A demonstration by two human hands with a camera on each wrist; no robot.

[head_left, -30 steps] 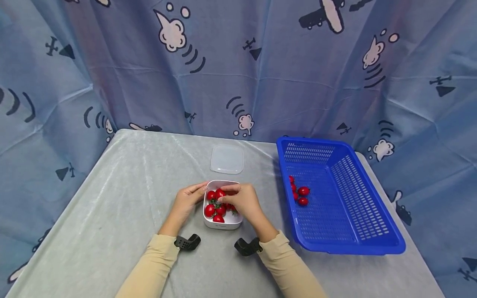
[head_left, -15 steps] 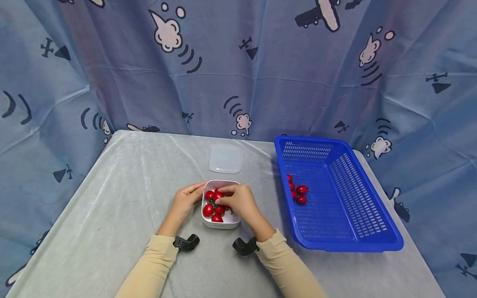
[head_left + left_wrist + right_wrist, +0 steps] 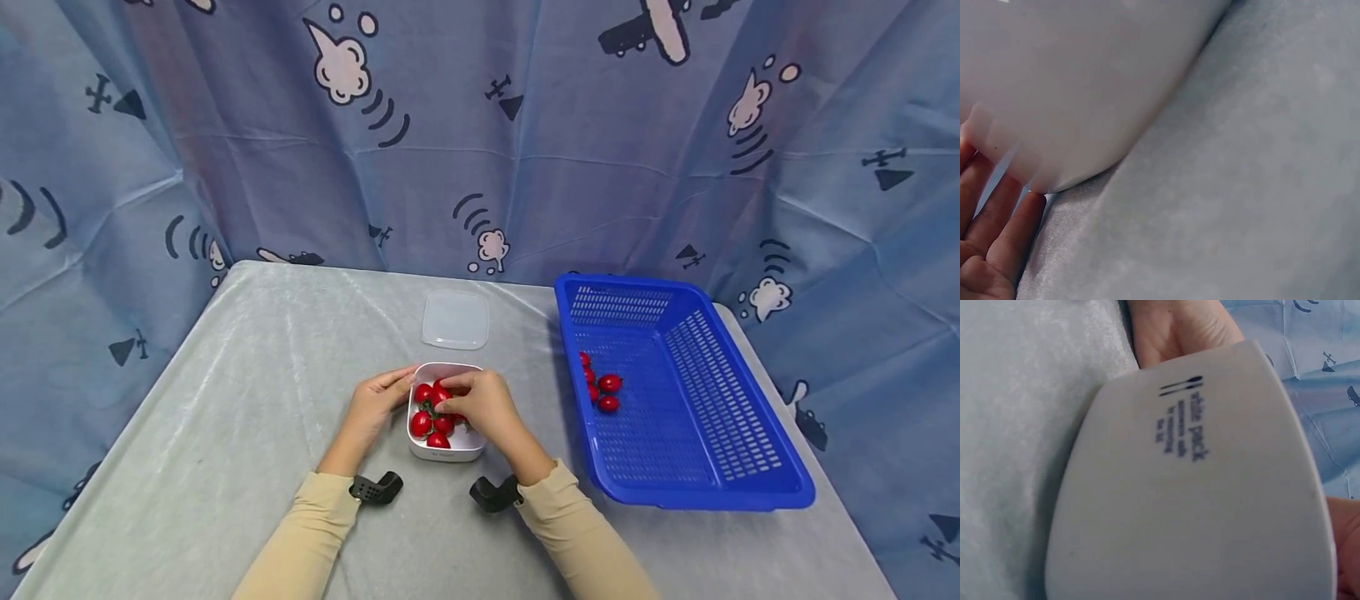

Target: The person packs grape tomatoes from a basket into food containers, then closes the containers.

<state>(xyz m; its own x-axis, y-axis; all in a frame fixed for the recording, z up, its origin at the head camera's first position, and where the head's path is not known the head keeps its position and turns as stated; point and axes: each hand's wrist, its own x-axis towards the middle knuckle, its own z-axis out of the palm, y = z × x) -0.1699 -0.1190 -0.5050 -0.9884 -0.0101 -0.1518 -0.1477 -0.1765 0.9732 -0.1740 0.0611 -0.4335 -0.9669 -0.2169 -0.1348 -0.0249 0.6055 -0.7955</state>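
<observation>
A blue patterned curtain hangs behind a pale counter. A blue slotted basket sits on the counter's right side. Near the middle, a white container stands upright, with print on its near wall. The left hand lays straight fingers against the container's outer wall, its grip apart. The right hand reaches in over the rim from the other side. Beyond the container, a clear lid lies flat. 5 red tomatoes show along the basket's left side; more lie inside the container, where the right grip is clamped on 1 tomato.
</observation>
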